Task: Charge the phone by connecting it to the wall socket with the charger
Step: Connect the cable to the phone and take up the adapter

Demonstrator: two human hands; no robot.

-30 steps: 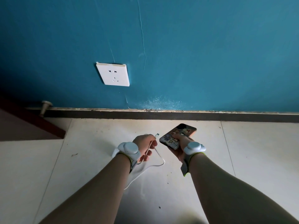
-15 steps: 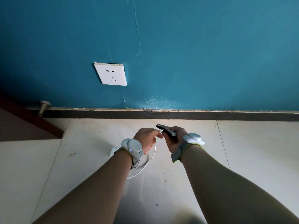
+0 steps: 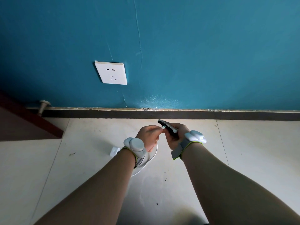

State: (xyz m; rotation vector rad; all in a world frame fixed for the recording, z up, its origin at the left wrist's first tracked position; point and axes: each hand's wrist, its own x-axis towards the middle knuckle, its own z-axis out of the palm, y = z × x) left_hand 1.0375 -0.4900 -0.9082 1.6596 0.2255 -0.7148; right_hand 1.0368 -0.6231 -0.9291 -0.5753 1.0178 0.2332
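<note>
Left hand point(image 3: 150, 135) pinches cable plug point(image 3: 163, 127) against phone point(image 3: 168, 127) gripped by right hand point(image 3: 176, 137).

A plain room indoors: teal painted wall point(image 3: 194, 46), white wall socket point(image 3: 111, 73), dark skirting board point(image 3: 211, 114), pale floor tiles point(image 3: 259, 151).

Both bare forearms reached forward, converging just below the dark skirting board point(image 3: 162, 114). Each wrist wore a white rounded sensor pod on a grey, lime-edged strap. The left hand point(image 3: 148, 135) had its fingers curled, fingertips pinched together and pointing right. The right hand point(image 3: 176, 135) was curled in a closed grip, knuckles up, touching the left fingertips.
</note>
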